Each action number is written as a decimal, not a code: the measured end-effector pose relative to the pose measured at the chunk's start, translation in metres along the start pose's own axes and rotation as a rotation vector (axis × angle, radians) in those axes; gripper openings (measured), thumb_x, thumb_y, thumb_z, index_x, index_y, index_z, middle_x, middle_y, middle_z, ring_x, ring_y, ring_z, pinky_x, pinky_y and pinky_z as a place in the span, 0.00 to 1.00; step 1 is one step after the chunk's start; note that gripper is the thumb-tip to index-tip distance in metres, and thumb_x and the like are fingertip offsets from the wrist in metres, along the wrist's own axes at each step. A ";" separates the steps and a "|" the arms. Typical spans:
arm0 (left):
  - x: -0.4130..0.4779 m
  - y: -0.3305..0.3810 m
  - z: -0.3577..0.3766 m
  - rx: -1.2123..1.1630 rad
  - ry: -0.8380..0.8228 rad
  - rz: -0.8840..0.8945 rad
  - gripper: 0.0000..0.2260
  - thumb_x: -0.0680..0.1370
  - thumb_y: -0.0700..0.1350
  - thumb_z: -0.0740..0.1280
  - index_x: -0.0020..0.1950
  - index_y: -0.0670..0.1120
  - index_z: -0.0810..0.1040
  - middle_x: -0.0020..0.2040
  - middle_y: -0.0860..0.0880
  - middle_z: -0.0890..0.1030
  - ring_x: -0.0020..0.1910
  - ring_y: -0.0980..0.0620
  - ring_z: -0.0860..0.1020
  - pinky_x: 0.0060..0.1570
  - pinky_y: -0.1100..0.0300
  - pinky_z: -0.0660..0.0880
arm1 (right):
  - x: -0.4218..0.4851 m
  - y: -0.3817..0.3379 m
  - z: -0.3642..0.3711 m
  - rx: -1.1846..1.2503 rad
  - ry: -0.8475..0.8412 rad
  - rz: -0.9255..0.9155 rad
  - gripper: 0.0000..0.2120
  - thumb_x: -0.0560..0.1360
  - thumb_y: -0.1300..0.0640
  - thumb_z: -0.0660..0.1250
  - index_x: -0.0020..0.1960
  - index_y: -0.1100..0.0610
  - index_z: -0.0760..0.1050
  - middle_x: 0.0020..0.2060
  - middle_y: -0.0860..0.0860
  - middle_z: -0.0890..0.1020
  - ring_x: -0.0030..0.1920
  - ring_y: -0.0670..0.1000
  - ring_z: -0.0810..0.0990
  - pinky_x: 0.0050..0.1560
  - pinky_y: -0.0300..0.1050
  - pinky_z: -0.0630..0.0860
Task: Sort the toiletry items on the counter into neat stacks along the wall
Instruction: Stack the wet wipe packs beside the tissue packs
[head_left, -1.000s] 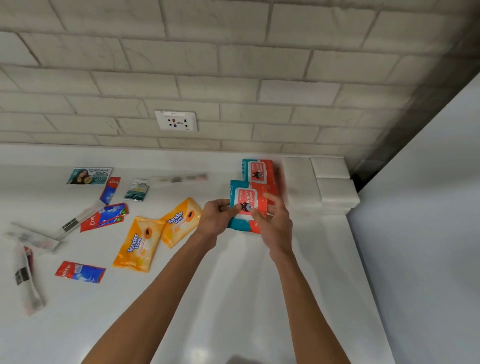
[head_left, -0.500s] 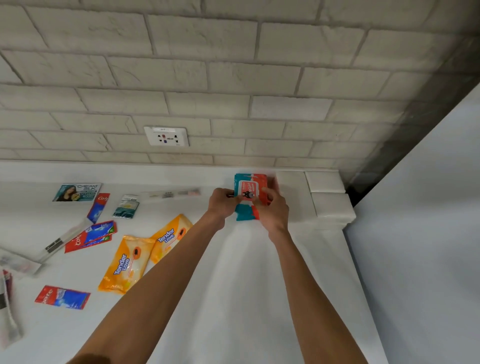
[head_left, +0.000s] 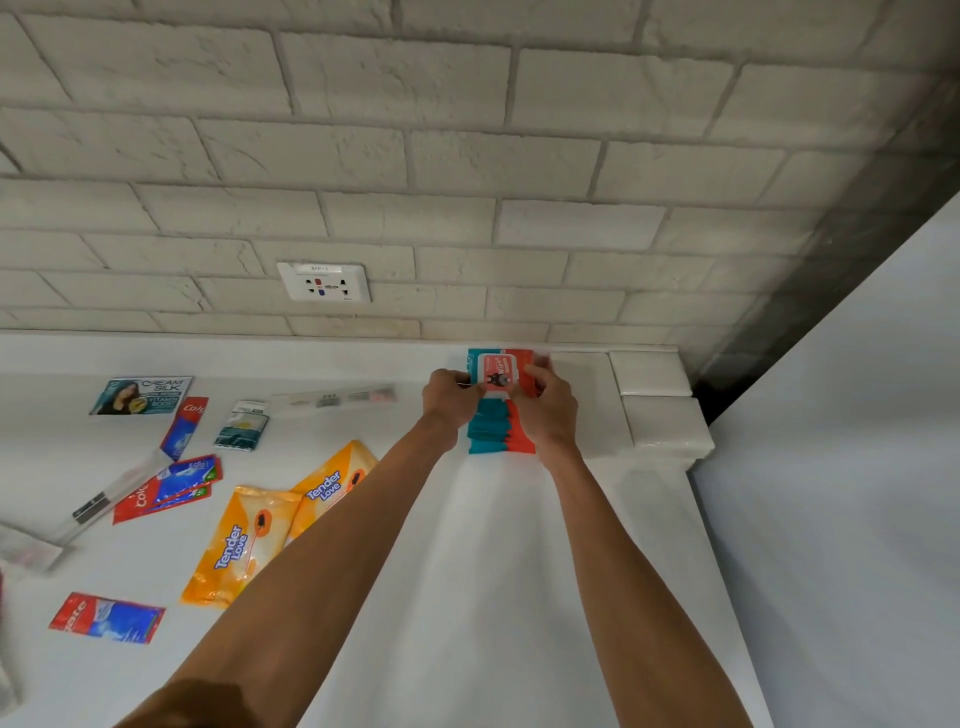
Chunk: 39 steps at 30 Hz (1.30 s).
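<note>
Big white counter (head_left: 493, 571), brick wall (head_left: 467, 156) at the back, and the pile is going right up at the wall end, just beside the white packs (head_left: 649, 395) in the corner. The red-and-teal wipes packs (head_left: 498, 434) sit stacked there. Both hands are on the top wipes pack (head_left: 496, 371): the left hand (head_left: 449, 397) pinches its left edge, and the right hand (head_left: 545, 415) has its fingers curled over the right edge.

My worry is that these soft packs look slippery. The lower ones already stick out in front of the top one, so the pile looks stepped, not square. Let go unevenly and the top pack probably slides forward or twists. A sideways nudge could also shove the white packs. The orange packs (head_left: 239, 545) and toothpaste sachets (head_left: 166, 486) lie loose well off to the left, not yet sorted.
</note>
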<state>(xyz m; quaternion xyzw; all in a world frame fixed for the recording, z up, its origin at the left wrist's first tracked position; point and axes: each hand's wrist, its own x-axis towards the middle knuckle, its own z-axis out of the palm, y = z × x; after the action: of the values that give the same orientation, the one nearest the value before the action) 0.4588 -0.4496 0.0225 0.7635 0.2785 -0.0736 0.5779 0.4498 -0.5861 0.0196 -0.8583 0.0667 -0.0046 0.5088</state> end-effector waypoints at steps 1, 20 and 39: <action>0.000 -0.002 0.001 0.013 0.006 0.018 0.09 0.82 0.46 0.70 0.60 0.46 0.81 0.54 0.48 0.84 0.53 0.48 0.83 0.38 0.63 0.78 | 0.000 0.001 0.001 -0.004 0.001 -0.008 0.14 0.83 0.49 0.69 0.67 0.51 0.77 0.64 0.49 0.82 0.53 0.46 0.81 0.36 0.23 0.71; -0.010 -0.030 -0.002 0.353 0.037 0.508 0.21 0.84 0.50 0.64 0.77 0.49 0.69 0.71 0.46 0.75 0.66 0.45 0.77 0.60 0.57 0.76 | -0.006 0.015 0.013 -0.151 -0.032 -0.171 0.26 0.86 0.54 0.63 0.82 0.49 0.62 0.80 0.48 0.65 0.72 0.48 0.72 0.65 0.40 0.73; -0.003 -0.054 -0.003 0.843 -0.028 0.595 0.30 0.86 0.59 0.55 0.84 0.55 0.46 0.84 0.53 0.52 0.80 0.44 0.62 0.72 0.41 0.70 | 0.012 0.031 0.016 -0.694 -0.178 -0.436 0.37 0.87 0.53 0.61 0.86 0.53 0.41 0.85 0.51 0.44 0.77 0.50 0.26 0.82 0.60 0.39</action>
<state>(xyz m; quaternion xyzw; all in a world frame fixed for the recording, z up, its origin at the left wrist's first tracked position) 0.4278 -0.4381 -0.0209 0.9753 -0.0123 -0.0221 0.2194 0.4594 -0.5887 -0.0159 -0.9698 -0.1634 -0.0153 0.1802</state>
